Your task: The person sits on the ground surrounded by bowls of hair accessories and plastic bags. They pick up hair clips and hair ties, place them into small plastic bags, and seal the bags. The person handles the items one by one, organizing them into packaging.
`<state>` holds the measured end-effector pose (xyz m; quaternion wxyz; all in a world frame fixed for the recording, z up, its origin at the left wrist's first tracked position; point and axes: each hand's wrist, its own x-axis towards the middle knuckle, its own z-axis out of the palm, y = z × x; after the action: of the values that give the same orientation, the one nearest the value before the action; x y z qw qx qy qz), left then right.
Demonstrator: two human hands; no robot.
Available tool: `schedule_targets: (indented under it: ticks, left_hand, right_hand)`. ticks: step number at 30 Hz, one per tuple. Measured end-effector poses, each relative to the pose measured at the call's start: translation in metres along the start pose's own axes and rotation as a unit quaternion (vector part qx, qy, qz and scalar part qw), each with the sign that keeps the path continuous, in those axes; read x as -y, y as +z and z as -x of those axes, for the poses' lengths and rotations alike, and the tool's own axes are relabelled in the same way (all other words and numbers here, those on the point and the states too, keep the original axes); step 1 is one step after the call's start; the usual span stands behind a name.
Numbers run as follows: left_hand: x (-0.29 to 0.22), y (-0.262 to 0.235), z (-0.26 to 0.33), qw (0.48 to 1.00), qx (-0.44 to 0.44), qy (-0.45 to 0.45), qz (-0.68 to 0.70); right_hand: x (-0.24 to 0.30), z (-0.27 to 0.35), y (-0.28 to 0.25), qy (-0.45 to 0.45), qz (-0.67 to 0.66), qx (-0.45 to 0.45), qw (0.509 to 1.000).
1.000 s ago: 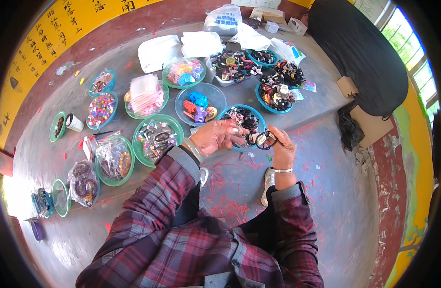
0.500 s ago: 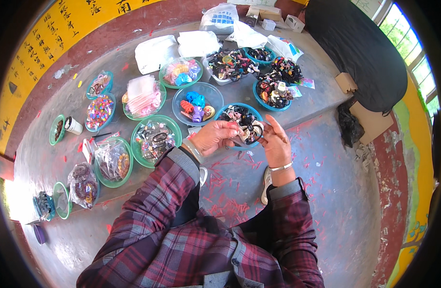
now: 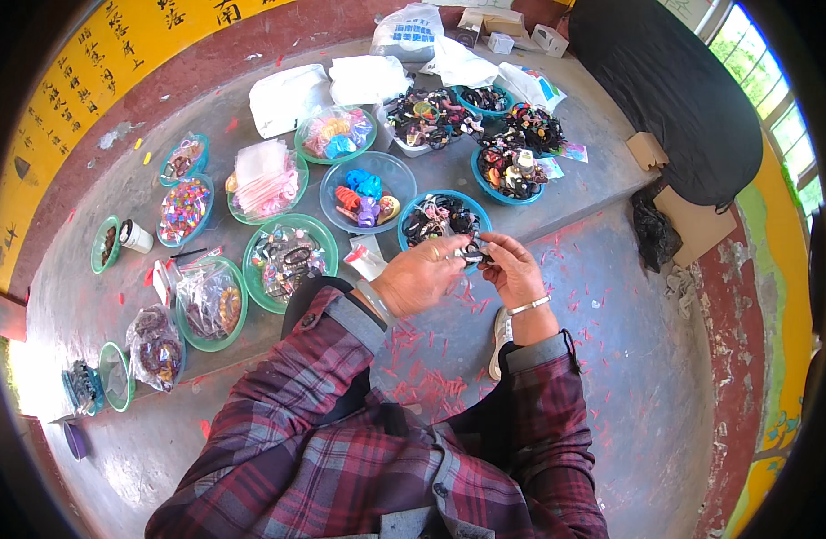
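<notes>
Just right of center in the frame, both hands meet over a small dark hair tie (image 3: 473, 255). The left hand (image 3: 419, 275) and the right hand (image 3: 512, 269) each pinch it by the fingertips. It looks light, soft and stretchy, so an edge pinch should do. The blue bowl (image 3: 411, 243) just above it holds more glossy black ones on rough grey concrete.

You cannot make out the small dark item (image 3: 473, 254) pinched between your left hand (image 3: 419, 275) and right hand (image 3: 514, 272); it may be a hair tie, but your fingers cover most of it. Your left hand also hides the near rim of the blue bowl (image 3: 442, 218) at the ledge's front edge, its dark contents too tangled to distinguish.
</notes>
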<state>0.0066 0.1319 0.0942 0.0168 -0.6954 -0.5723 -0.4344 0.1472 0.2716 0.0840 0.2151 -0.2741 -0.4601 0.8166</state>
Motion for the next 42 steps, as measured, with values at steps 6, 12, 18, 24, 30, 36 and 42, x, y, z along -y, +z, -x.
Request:
schedule_targets:
  ticks: [6, 12, 18, 24, 30, 36, 42]
  left_hand:
    - [0.020, 0.004, 0.003, 0.975, -0.050, -0.197, 0.092]
    - [0.032, 0.005, 0.007, 0.877, 0.040, -0.422, 0.226]
    - [0.042, 0.017, 0.015, 0.862, 0.052, -0.438, 0.251]
    - [0.037, 0.016, 0.012, 0.921, 0.094, -0.356, 0.129]
    - [0.033, 0.017, 0.011, 0.931, 0.102, -0.335, 0.105]
    - [0.037, 0.018, 0.012, 0.929, 0.140, -0.333, 0.076]
    - [0.045, 0.026, 0.018, 0.938, 0.152, -0.303, 0.073]
  right_hand:
    - [0.011, 0.007, 0.010, -0.056, -0.005, -0.015, 0.998]
    - [0.005, 0.004, 0.000, -0.100, 0.023, 0.050, 0.993]
    - [0.005, 0.013, 0.019, -0.144, 0.152, 0.019, 0.978]
    - [0.001, 0.015, 0.032, -0.242, 0.307, -0.002, 0.921]
    - [0.004, 0.015, 0.029, -0.293, 0.487, 0.023, 0.823]
    - [0.003, 0.013, 0.021, -0.271, 0.528, 0.056, 0.803]
    - [0.004, 0.014, 0.020, -0.266, 0.531, 0.088, 0.800]
